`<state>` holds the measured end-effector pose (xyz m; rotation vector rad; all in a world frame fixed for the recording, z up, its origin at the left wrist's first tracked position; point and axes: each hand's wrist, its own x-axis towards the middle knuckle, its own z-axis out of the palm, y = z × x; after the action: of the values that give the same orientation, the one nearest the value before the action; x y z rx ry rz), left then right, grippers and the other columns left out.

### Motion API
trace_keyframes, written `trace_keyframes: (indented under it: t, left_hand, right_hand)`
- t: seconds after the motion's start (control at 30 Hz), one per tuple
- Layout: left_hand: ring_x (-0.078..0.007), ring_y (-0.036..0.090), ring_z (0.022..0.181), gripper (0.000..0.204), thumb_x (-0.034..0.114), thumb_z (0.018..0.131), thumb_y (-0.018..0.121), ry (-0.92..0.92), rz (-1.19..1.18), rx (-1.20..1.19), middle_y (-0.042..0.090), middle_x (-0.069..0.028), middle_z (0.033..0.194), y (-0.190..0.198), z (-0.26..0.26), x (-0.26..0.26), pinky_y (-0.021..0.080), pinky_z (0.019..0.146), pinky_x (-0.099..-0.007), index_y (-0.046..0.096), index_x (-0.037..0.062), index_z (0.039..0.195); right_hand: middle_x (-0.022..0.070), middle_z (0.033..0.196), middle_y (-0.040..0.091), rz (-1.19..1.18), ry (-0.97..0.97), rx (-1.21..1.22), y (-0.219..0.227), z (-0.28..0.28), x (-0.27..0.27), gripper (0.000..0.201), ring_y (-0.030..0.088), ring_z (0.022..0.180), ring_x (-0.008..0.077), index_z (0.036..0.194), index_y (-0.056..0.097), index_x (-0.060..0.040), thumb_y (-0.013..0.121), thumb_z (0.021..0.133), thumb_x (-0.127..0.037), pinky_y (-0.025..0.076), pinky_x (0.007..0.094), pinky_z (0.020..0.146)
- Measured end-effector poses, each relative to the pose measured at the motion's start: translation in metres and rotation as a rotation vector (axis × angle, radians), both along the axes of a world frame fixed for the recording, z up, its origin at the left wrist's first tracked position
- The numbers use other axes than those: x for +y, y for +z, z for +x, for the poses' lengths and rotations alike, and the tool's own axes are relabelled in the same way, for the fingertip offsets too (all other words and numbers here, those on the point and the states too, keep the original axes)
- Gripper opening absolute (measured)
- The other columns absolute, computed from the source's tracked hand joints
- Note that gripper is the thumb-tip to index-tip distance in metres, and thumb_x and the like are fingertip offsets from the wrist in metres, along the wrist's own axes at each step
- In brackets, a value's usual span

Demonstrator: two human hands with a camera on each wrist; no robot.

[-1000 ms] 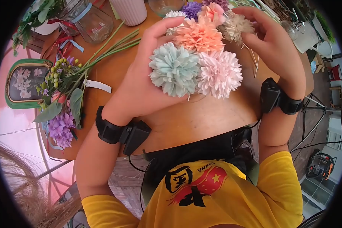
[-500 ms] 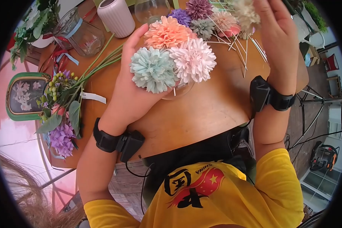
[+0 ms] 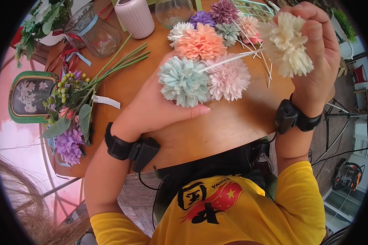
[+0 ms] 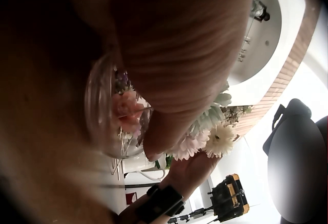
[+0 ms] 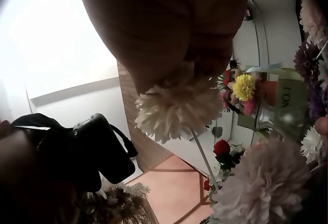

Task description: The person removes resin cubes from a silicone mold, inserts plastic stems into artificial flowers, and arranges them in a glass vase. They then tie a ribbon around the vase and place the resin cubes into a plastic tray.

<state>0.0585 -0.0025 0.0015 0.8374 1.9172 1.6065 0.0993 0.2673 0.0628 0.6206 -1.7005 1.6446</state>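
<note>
My left hand (image 3: pixel 147 100) grips a clear glass vase (image 4: pixel 100 111), mostly hidden beneath the blooms in the head view. Above that hand cluster a pale blue pompom flower (image 3: pixel 184 81), a pale pink one (image 3: pixel 229 77) and an orange one (image 3: pixel 200 42). My right hand (image 3: pixel 323 53) pinches a cream artificial flower (image 3: pixel 289 45) at its head. Its white stem (image 3: pixel 229 59) points left, tip over the blue and pink blooms. The right wrist view shows this cream flower (image 5: pixel 177 106) under the fingers, its stem slanting down toward the pink bloom (image 5: pixel 261 180).
Beyond the bunch lie purple (image 3: pixel 202 18), plum (image 3: pixel 224 11) and grey-green (image 3: pixel 227 34) flowers, with loose white stems (image 3: pixel 269 73). A pink ribbed vase (image 3: pixel 136 18) and a glass jar (image 3: pixel 96 36) stand back left. Long-stemmed flowers (image 3: pixel 67 141) and a green-framed picture (image 3: pixel 31 96) lie left.
The right hand reached to the back right, then came nearer with the cream flower, its stem now pointing left. The left hand with the bunch shifted left, then slightly back right.
</note>
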Motion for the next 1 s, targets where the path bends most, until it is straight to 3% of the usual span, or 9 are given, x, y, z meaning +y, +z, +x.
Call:
trace_keyframes:
  t: [0.1,0.33,0.47,0.6,0.63,0.73,0.83,0.9,1.0]
  left_hand:
    - [-0.0163,0.052,0.129,0.095,0.019,0.073,0.095,-0.038,0.006,0.016,0.055,-0.0071,0.139,-0.003,0.0,-0.002,0.043,0.111,-0.0345,0.039,0.0029,0.148]
    - [-0.0175,0.052,0.129,0.089,0.022,0.073,0.095,-0.089,0.123,0.142,0.056,-0.0074,0.135,-0.012,-0.005,0.003,0.043,0.111,-0.0354,0.045,0.0021,0.144]
    - [-0.0183,0.051,0.132,0.091,0.023,0.073,0.095,-0.124,0.125,-0.002,0.054,-0.0094,0.141,-0.007,-0.004,0.004,0.043,0.113,-0.0362,0.046,0.0007,0.146]
    - [-0.0193,0.05,0.136,0.095,0.023,0.074,0.094,-0.132,0.12,-0.029,0.051,-0.0117,0.148,-0.008,-0.004,0.002,0.042,0.114,-0.0365,0.043,0.0,0.15]
    - [-0.0195,0.05,0.136,0.096,0.023,0.074,0.094,-0.132,0.115,-0.013,0.051,-0.0118,0.148,-0.007,-0.004,0.001,0.042,0.114,-0.0364,0.042,-0.0001,0.151]
    - [-0.02,0.051,0.136,0.099,0.022,0.073,0.095,-0.129,0.109,0.023,0.05,-0.0119,0.149,-0.005,-0.004,0.002,0.042,0.114,-0.0361,0.04,-0.0002,0.153]
    - [-0.0204,0.05,0.136,0.1,0.022,0.073,0.095,-0.122,0.128,0.003,0.049,-0.0123,0.15,-0.008,-0.004,0.002,0.042,0.114,-0.036,0.04,0.0001,0.154]
    - [-0.0208,0.05,0.137,0.1,0.021,0.073,0.095,-0.115,0.157,-0.048,0.049,-0.0127,0.15,-0.011,-0.003,0.003,0.042,0.114,-0.036,0.04,0.0009,0.154]
    - [-0.0209,0.051,0.136,0.102,0.022,0.072,0.095,-0.104,0.157,0.022,0.051,-0.013,0.148,-0.012,-0.003,0.002,0.042,0.114,-0.0364,0.038,0.0011,0.154]
  right_hand:
    - [0.0107,0.108,0.069,-0.035,-0.197,-0.076,0.003,0.01,0.026,0.024,0.064,0.092,0.0123,0.123,0.063,0.0027,0.06,0.1,-0.005,0.052,0.025,0.081]
    - [0.0148,0.11,0.07,0.38,-0.168,-0.211,0.024,0.03,-0.006,0.019,0.066,0.093,0.0138,0.116,0.061,0.0045,0.063,0.1,-0.003,0.053,0.0261,0.083]
    - [0.0122,0.113,0.071,0.348,0.034,-0.164,0.017,0.011,-0.034,0.038,0.066,0.102,0.013,0.122,0.06,0.0057,0.077,0.09,-0.004,0.053,0.0268,0.086]
    - [0.0141,0.11,0.072,0.803,0.01,-0.067,0.021,0.005,-0.031,0.027,0.068,0.098,0.0204,0.108,0.07,0.0031,0.081,0.085,-0.005,0.054,0.031,0.083]
    - [0.015,0.104,0.073,0.793,0.004,-0.079,0.02,0.006,-0.035,0.019,0.069,0.096,0.0263,0.1,0.073,0.002,0.08,0.084,-0.007,0.054,0.0337,0.084]
    - [0.0142,0.1,0.073,0.874,0.064,-0.024,0.021,0.003,-0.029,0.022,0.07,0.095,0.0283,0.103,0.073,0.002,0.079,0.086,-0.011,0.054,0.0349,0.085]
    - [0.0145,0.103,0.074,0.877,0.101,-0.027,0.021,0.003,-0.027,0.025,0.069,0.096,0.0266,0.11,0.073,0.0019,0.073,0.092,-0.015,0.053,0.0349,0.086]
    - [0.0147,0.109,0.073,0.789,-0.016,0.012,0.026,0.005,-0.023,0.026,0.068,0.097,0.0237,0.115,0.072,0.0022,0.068,0.097,-0.017,0.053,0.0342,0.086]
    - [0.0166,0.125,0.07,0.381,-0.276,-0.008,0.014,0.013,0.013,0.031,0.066,0.104,0.0181,0.121,0.068,0.0074,0.053,0.106,-0.015,0.05,0.0289,0.088]
